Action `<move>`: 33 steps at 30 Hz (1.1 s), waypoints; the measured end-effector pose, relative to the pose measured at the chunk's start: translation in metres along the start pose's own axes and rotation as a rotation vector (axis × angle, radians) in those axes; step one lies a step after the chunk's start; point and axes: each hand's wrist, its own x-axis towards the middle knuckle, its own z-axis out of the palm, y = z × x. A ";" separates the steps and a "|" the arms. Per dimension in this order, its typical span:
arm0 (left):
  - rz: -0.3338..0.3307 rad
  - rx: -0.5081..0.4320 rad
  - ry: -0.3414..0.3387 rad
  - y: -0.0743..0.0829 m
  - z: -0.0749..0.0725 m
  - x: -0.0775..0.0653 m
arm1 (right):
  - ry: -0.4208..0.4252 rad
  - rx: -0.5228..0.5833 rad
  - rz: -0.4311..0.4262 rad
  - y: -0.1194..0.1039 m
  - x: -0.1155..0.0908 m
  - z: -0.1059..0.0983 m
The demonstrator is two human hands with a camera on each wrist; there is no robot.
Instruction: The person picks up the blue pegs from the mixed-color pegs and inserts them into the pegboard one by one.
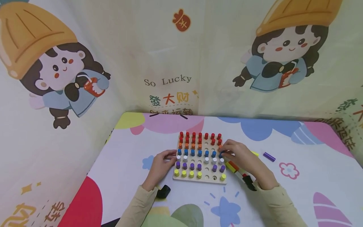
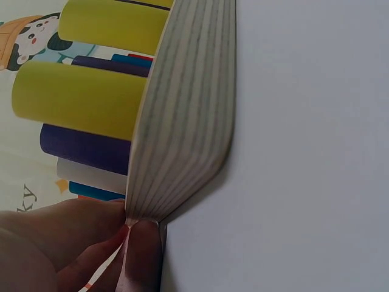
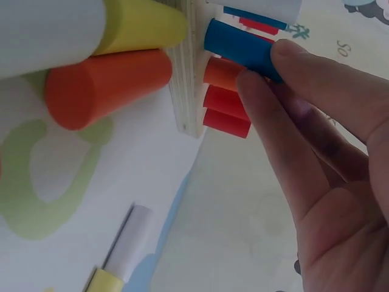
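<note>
A wooden pegboard (image 1: pixel 181 179) carries rows of red, orange, blue, white, purple and yellow pegs, with several bare holes toward its right half. My left hand (image 1: pixel 161 164) grips the board's left edge; in the left wrist view a thumb and fingers (image 2: pixel 143 252) pinch its corner side. At the right end of the blue row, my right hand (image 1: pixel 241 154) pinches a blue peg (image 3: pixel 240 45) between thumb and fingertips. That peg stands at the board's face, beside an orange peg (image 3: pixel 220 73) and red pegs (image 3: pixel 226 123).
Loose pegs lie right of the board: a yellow one (image 1: pixel 231 167), an orange one (image 1: pixel 233 165) and others partly under the right hand. Farther right lies a purple peg (image 1: pixel 269 157). A patterned cloth covers the table (image 1: pixel 283 195), and printed fabric walls (image 1: pixel 215 78) rise behind it.
</note>
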 end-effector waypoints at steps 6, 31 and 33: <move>-0.002 -0.010 -0.007 -0.001 0.001 0.001 | 0.001 -0.023 0.001 0.001 0.001 0.001; 0.041 -0.049 0.085 0.012 -0.011 -0.005 | 0.103 -0.109 -0.025 -0.011 -0.015 -0.005; 0.070 -0.023 0.122 0.016 -0.015 -0.004 | 0.126 -0.112 -0.044 -0.012 -0.017 -0.006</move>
